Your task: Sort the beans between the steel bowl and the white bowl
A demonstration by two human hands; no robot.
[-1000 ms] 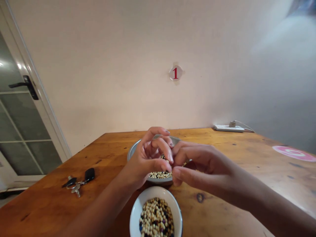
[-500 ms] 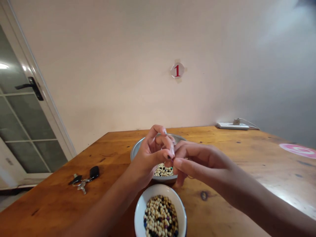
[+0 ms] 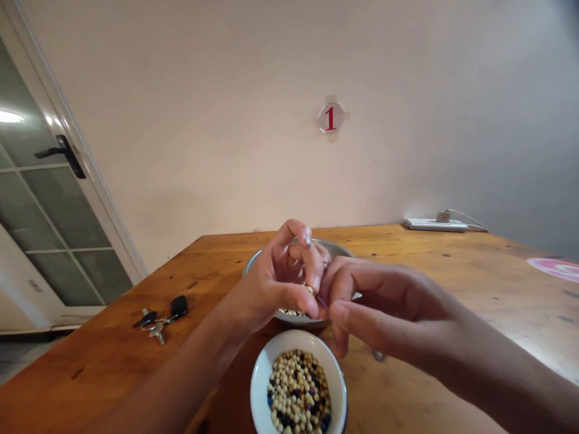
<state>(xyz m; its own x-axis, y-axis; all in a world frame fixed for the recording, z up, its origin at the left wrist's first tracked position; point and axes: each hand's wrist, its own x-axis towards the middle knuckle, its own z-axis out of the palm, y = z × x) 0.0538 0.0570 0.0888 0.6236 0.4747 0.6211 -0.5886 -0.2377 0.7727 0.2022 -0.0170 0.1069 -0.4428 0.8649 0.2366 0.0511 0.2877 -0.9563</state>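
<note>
My left hand is raised over the metal bowl, thumb and fingertips pinched on what looks like a small cream bead. Close on its right, my right hand pinches a thin purple thread. A short stretch of that thread spans the gap between the fingertips. Beads in the metal bowl show partly below my left hand, which covers much of the bowl. Nearer to me stands a white bowl of cream, black, blue and purple beads.
On the left of the wooden table lies a bunch of keys with a black fob. A white power strip with a plug sits at the back right. A pink round sticker is on the right.
My hands have drawn slightly apart, the right one shifting right and down. More purple thread shows between the fingertips. The whole view has shifted a little.
</note>
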